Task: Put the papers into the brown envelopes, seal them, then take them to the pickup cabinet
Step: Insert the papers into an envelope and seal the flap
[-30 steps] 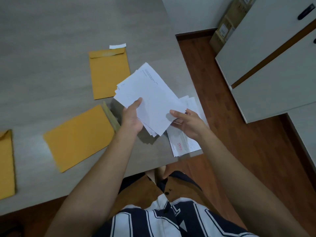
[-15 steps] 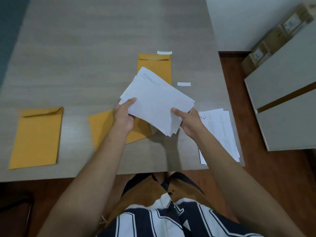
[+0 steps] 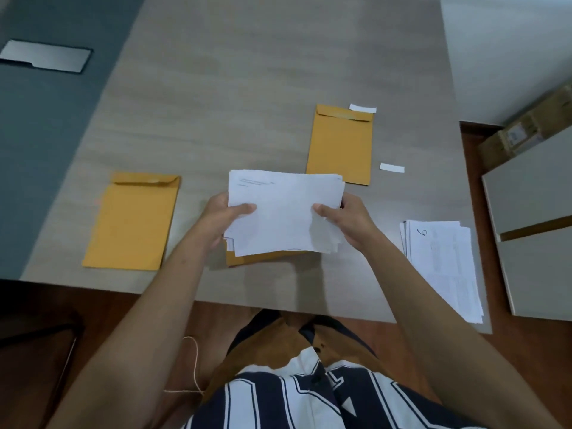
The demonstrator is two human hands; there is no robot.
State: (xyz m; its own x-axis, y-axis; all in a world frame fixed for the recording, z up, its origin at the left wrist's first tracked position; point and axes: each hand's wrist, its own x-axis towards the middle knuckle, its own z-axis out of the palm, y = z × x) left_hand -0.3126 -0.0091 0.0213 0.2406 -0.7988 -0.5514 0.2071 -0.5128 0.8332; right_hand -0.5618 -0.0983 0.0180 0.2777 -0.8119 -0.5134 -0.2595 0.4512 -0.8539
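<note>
Both hands clasp a white rectangular stack of paper sheets (image 3: pixel 283 212) by its sides, left hand (image 3: pixel 221 219) and right hand (image 3: pixel 348 219), thumbs on top; a brown paper envelope (image 3: pixel 257 258) lies just beneath them.

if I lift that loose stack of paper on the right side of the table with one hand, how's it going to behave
The paper stack is thin, unbound sheets, so it would probably droop. Its edges already fan unevenly, so sheets could slide apart. It overhangs the table edge, so a nudge might tip it off.
</note>
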